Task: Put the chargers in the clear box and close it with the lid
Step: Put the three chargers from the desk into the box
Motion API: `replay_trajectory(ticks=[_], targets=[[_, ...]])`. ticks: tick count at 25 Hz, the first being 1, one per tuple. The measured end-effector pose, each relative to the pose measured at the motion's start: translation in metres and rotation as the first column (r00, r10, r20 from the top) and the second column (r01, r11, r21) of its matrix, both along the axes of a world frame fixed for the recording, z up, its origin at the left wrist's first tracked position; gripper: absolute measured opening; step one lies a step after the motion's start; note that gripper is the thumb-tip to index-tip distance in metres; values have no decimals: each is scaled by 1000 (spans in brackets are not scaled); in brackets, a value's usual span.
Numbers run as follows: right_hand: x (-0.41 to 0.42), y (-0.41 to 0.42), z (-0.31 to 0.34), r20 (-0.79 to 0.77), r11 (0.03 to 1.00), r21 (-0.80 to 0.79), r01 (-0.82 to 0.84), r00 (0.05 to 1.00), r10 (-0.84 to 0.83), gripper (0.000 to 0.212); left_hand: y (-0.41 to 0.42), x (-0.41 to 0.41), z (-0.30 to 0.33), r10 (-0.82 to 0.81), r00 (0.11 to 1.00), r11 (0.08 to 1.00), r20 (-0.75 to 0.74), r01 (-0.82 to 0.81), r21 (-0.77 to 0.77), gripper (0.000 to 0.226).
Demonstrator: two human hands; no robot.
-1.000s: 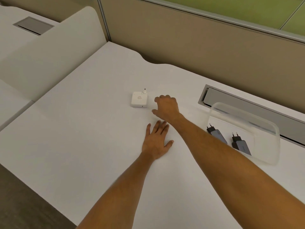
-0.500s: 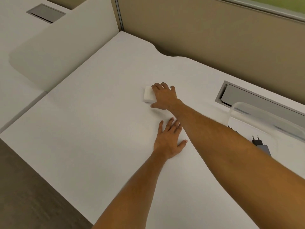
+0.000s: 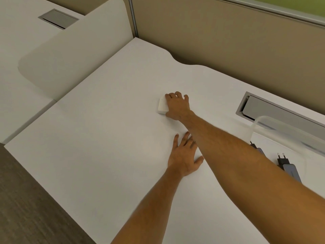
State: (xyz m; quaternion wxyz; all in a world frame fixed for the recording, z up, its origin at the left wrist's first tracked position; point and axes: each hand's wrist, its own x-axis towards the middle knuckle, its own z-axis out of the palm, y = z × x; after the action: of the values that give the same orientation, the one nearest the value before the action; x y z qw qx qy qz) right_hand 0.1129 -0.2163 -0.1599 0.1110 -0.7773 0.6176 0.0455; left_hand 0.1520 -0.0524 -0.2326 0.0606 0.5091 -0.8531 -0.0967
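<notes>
A white square charger (image 3: 161, 106) lies on the white desk, mostly covered by my right hand (image 3: 177, 107), whose fingers curl over its top and far side. My left hand (image 3: 184, 155) rests flat on the desk nearer to me, fingers spread, holding nothing. At the right stands the clear box (image 3: 253, 127). Inside it lie two grey chargers with black plugs: one (image 3: 285, 166) in plain sight, the other (image 3: 257, 148) largely hidden behind my right forearm. No lid shows in view.
A grey cable slot (image 3: 246, 110) is set into the desk behind the clear box. A beige partition wall (image 3: 228, 41) runs along the back. A white divider panel (image 3: 70, 55) stands at the left, with a neighbouring desk beyond it.
My right hand has reached left and forward from beside the white charger onto it and closed its fingers over it. My left hand has stayed flat. The camera has shifted left.
</notes>
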Motion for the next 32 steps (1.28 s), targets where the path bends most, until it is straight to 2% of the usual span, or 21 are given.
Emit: replay_trajectory(ticks=[8, 18, 27, 32], targets=[[-10, 19, 2, -24, 997, -69, 40, 999, -42, 67, 0, -1, -1, 9, 999, 1000, -38, -8, 9, 78], [-45, 36, 49, 46, 964, -253, 79, 997, -69, 76, -2, -2, -1, 4, 999, 999, 43, -6, 46, 75], [-120, 83, 86, 110, 899, -335, 282, 959, -260, 78, 0, -1, 3, 0, 999, 998, 43, -2, 59, 73], [-168, 122, 92, 146, 829, -349, 437, 899, -412, 75, 1, -1, 3, -3, 999, 999, 47, 1, 41, 72]])
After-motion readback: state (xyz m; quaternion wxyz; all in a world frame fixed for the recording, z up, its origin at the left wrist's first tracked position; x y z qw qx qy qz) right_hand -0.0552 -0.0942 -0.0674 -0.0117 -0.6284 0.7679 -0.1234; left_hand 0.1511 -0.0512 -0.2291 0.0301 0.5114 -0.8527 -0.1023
